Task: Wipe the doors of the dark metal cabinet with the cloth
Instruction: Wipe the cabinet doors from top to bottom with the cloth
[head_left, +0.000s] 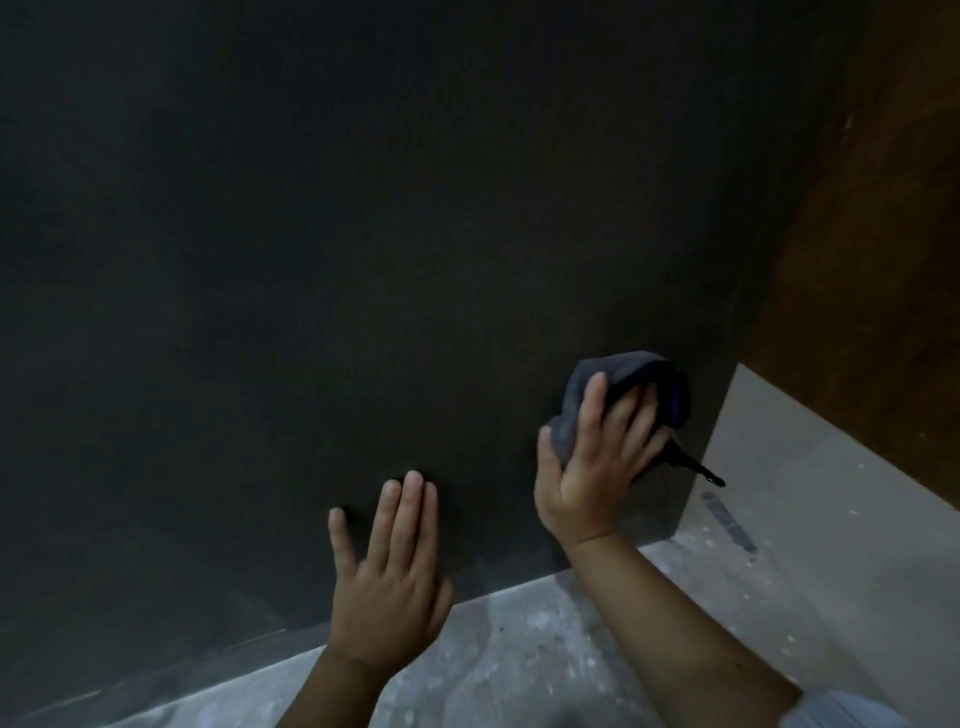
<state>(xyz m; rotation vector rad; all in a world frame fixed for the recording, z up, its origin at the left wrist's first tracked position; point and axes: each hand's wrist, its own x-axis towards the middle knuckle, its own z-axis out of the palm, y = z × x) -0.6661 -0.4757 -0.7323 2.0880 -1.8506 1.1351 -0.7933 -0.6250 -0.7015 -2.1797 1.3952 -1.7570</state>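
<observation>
The dark metal cabinet door (363, 260) fills most of the view, seen close up near its lower right corner. My right hand (592, 467) presses a bunched dark blue-grey cloth (628, 379) flat against the door, close to the door's right edge. A thin dark strand of the cloth hangs out to the right. My left hand (389, 566) lies flat on the door lower down, fingers spread, with nothing in it.
A grey speckled concrete floor (545, 649) runs along the cabinet's base. To the right stands a brown wooden panel (872, 234) above a pale grey skirting (810, 452). A light blue sleeve (852, 712) shows at the bottom right.
</observation>
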